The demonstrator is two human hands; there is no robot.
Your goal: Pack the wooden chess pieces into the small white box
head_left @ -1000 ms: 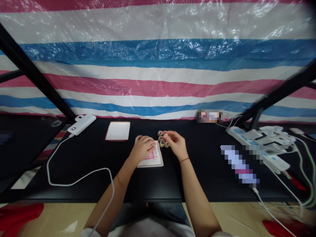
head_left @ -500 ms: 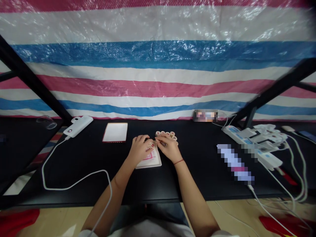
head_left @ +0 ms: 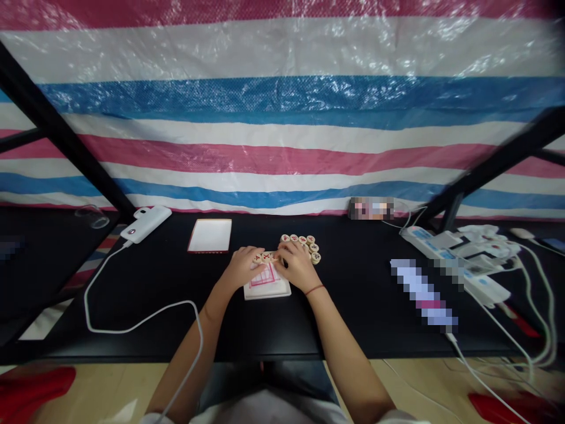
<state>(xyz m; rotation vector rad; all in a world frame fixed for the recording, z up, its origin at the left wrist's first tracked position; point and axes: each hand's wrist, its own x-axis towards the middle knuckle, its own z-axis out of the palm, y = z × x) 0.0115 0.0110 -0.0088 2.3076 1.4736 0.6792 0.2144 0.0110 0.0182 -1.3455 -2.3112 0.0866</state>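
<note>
Over the back edge of a shallow white box [head_left: 267,291], a short row of round Chinese chess pieces [head_left: 265,257] with red characters shows between my hands. My left hand [head_left: 241,266] grips the row's left end, thumb in front and fingers behind. At the other end my right hand [head_left: 300,268] has its fingers closed on the row, partly covering the last piece. A sheet with pink printed lines [head_left: 263,277] lies in the box. Beside and behind my right hand, several more chess pieces [head_left: 314,248] stand grouped on the black table; my hand hides some.
A box lid [head_left: 210,235], white inside, lies to the left on the black table [head_left: 353,318]. Further left is a white power bank [head_left: 145,224] with a cable [head_left: 132,331]. To the right are a blurred phone [head_left: 424,291] and a power strip [head_left: 468,271] with chargers.
My left hand held one visible piece over the box; now a row shows between both hands. My right hand has come in to the row's right end. The view has shifted slightly.
</note>
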